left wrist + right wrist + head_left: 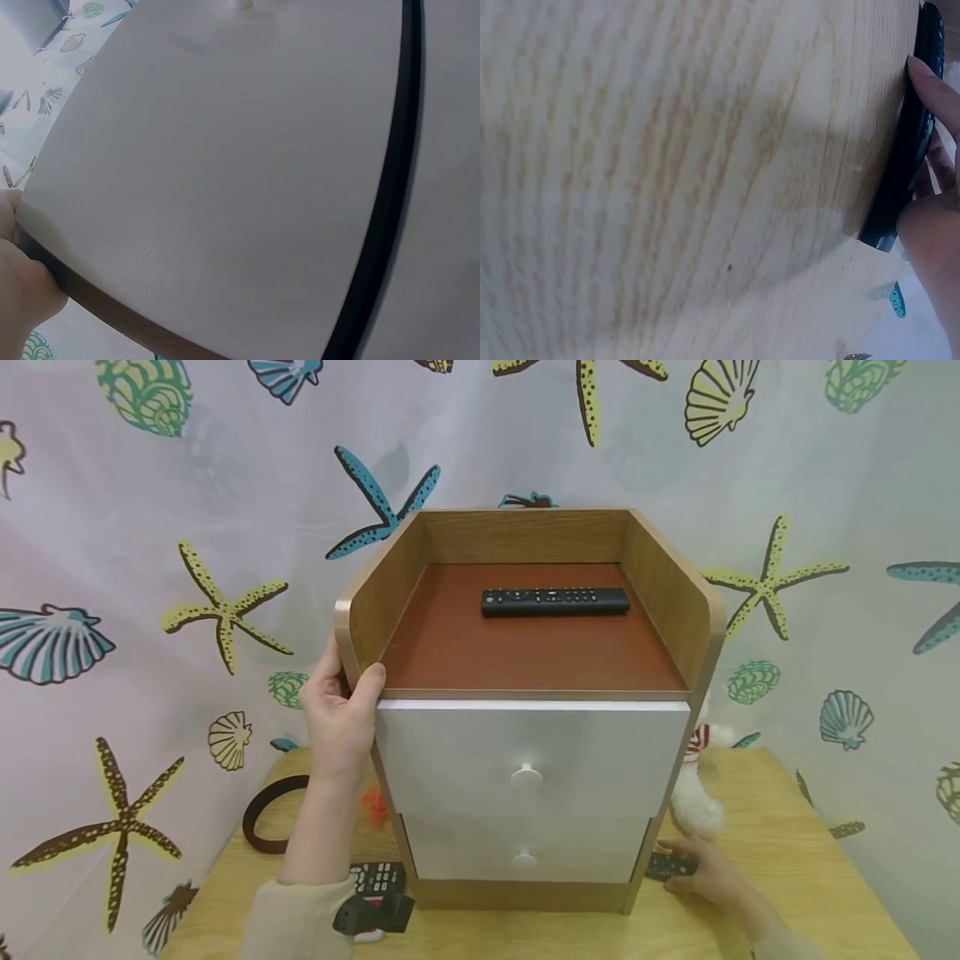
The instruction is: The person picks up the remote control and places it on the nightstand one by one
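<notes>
A small cabinet [528, 893] with wood sides and two white drawer fronts stands mid-view. On its brown top lies a black remote [555, 602]. My left hand [339, 714] grips the front edge of its left side, thumb at the front corner and fingers behind the panel. The left wrist view shows that hand beside the white upper drawer front [225, 165]. Low at the cabinet's right, my right hand [705, 872] holds another black remote [662, 866] between thumb and fingers. In the right wrist view this remote [900, 165] is close to the wooden tabletop [705, 187].
Left of the cabinet are a dark brown ring [252, 818], something orange [375, 805] and a remote with pale buttons [384, 875], partly covered by the left wrist's black camera. A white plush toy [697, 802] sits behind the right side. A sea-patterned curtain [525, 452] hangs behind.
</notes>
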Action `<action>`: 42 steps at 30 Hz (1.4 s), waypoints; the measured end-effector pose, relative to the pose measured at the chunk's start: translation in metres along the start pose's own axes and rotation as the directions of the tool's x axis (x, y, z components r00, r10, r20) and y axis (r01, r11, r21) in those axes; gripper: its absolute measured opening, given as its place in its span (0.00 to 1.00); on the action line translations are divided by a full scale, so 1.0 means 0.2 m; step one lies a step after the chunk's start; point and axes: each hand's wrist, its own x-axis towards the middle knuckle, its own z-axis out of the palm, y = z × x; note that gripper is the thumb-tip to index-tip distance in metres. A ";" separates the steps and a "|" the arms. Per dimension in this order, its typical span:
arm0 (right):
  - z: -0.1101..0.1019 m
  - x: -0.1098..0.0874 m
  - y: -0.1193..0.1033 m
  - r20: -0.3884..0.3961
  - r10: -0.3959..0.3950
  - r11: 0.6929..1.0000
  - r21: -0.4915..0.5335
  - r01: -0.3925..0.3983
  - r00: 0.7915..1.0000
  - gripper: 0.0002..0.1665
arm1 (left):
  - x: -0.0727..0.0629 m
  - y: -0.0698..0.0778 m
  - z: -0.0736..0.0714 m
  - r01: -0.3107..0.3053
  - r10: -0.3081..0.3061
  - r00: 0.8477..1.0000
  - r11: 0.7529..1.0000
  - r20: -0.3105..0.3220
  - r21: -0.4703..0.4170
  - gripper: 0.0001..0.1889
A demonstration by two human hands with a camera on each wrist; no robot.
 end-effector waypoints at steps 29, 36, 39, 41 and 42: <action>0.00 0.01 0.01 0.104 0.023 0.999 0.033 -0.027 0.994 0.29 | 0.01 0.00 -0.01 0.017 -0.016 1.000 1.000 0.015 -0.009 0.30; -0.04 -0.01 -0.02 0.137 0.013 0.996 0.084 -0.025 0.990 0.29 | 0.01 0.00 0.00 0.006 -0.006 1.000 1.000 0.006 -0.014 0.29; -0.07 -0.04 -0.03 0.147 0.016 0.992 0.118 -0.034 0.989 0.28 | 0.01 0.00 0.00 0.001 -0.001 1.000 1.000 0.013 -0.006 0.29; -0.09 -0.06 -0.03 0.144 0.025 0.991 0.126 -0.043 0.989 0.28 | 0.01 0.00 0.00 -0.003 0.003 1.000 1.000 0.020 -0.003 0.29; -0.10 -0.06 -0.03 0.139 0.032 0.992 0.120 -0.049 0.990 0.28 | 0.01 0.00 0.00 -0.003 0.003 1.000 1.000 0.021 -0.001 0.29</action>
